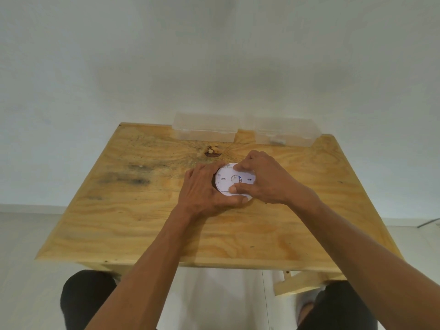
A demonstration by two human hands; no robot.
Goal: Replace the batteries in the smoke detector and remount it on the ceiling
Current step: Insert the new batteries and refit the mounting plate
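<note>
A round white smoke detector [226, 180] lies back side up near the middle of the wooden table [133, 225]. Its back shows two slots and a blue mark. My left hand [202, 190] wraps around its left and near edge. My right hand [264, 178] grips it from the right, with fingertips on the far rim and the thumb pressing on the near part of the back. Both hands hide much of the detector's rim.
Two clear plastic boxes stand at the table's far edge: one at the middle [206, 128] and one at the right [285, 133] with a small pale item inside. A dark knot [212, 151] marks the wood behind the detector. My knees show below the near edge.
</note>
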